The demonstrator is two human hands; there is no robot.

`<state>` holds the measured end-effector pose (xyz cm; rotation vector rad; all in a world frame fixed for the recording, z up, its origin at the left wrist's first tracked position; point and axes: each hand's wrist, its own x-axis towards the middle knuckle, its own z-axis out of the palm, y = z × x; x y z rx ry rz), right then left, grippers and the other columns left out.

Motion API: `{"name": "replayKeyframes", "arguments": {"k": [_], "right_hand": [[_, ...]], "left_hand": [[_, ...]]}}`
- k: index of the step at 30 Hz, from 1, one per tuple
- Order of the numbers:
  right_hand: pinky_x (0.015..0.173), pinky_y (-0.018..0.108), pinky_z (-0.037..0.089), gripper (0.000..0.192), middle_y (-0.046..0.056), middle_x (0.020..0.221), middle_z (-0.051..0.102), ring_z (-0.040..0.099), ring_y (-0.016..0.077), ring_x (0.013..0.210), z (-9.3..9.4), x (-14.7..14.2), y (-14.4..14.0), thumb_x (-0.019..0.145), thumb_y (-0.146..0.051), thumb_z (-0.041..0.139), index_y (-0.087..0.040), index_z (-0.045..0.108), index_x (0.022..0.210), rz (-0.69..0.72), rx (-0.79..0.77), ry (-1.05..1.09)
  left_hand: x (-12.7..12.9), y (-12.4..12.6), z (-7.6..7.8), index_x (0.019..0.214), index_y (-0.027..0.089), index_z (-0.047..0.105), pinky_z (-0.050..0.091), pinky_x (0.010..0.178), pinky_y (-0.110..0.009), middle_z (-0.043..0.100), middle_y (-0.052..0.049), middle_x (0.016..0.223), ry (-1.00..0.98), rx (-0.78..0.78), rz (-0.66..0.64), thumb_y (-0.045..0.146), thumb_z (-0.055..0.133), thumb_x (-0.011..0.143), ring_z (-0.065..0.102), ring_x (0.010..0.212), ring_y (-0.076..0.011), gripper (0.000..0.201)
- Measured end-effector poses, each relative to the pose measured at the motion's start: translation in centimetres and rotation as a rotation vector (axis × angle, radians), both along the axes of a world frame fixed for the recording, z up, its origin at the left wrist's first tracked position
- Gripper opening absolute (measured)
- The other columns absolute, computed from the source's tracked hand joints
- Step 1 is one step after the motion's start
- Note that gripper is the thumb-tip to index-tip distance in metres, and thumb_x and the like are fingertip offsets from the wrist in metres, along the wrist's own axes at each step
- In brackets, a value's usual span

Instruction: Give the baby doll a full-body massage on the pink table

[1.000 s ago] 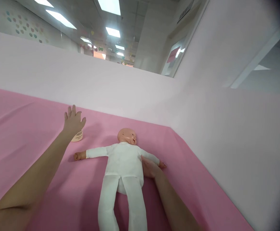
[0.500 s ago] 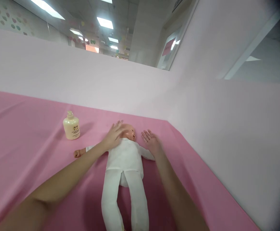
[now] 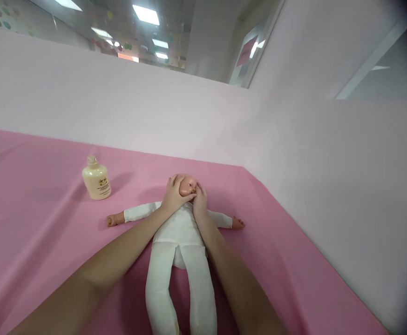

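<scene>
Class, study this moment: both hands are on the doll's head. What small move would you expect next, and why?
Probably a gentle stroke outward over the cheeks: the left hand and right hand cup the doll's face from both sides, while the lotion bottle stands apart, untouched.

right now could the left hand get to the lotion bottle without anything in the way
Probably yes. The left hand rests on the doll's head, and the bottle stands upright to its left with only bare pink cloth between them; the doll's arm lies nearer the person.
</scene>
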<state>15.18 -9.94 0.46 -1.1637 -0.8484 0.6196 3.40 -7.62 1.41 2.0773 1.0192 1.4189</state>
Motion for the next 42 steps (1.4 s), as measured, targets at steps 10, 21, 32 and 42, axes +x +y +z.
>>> {"name": "replayKeyframes", "arguments": {"k": [10, 21, 32, 42], "right_hand": [[0.124, 0.043, 0.019, 0.049, 0.002, 0.157, 0.037, 0.03, 0.0197, 0.147, 1.4, -1.7, -1.7, 0.092, -0.039, 0.046, -0.024, 0.055, 0.138, 0.148, 0.052, -0.527], [0.125, 0.045, 0.015, 0.05, -0.001, 0.158, 0.034, 0.02, 0.0183, 0.151, 1.5, -0.6, -1.6, 0.096, -0.042, 0.044, -0.028, 0.047, 0.144, 0.254, 0.087, -0.585], [0.125, 0.043, 0.017, 0.052, 0.0, 0.16, 0.031, 0.021, 0.0189, 0.151, 1.2, 0.6, -1.5, 0.097, -0.043, 0.041, -0.027, 0.043, 0.147, 0.258, 0.087, -0.667], [0.124, 0.042, 0.018, 0.069, 0.007, 0.162, 0.025, 0.023, 0.0213, 0.151, 0.8, 0.6, -1.4, 0.094, -0.052, 0.043, -0.019, 0.031, 0.153, 0.197, -0.026, -0.583]], "left_hand": [[-2.4, 1.4, -2.0, 0.143, 0.021, 0.039, 0.032, 0.116, -0.048, 0.048, -0.015, 0.141, -0.106, -0.14, -0.058, 0.04, 0.045, 0.096, 0.043, 0.136, -0.0249, 0.051], [-2.5, 1.5, -1.4, 0.136, 0.024, 0.052, 0.026, 0.121, -0.048, 0.037, -0.009, 0.156, -0.04, 0.032, -0.14, 0.034, 0.04, 0.097, 0.032, 0.146, -0.0224, 0.042], [-2.3, 1.7, -1.7, 0.147, 0.021, 0.036, 0.024, 0.122, -0.046, 0.037, -0.012, 0.155, -0.045, 0.013, -0.173, 0.035, 0.045, 0.095, 0.031, 0.146, -0.0232, 0.055], [-2.5, 1.3, -1.0, 0.129, 0.021, 0.055, 0.027, 0.12, -0.047, 0.036, -0.012, 0.155, 0.008, 0.003, -0.174, 0.04, 0.044, 0.097, 0.031, 0.146, -0.025, 0.039]]}}
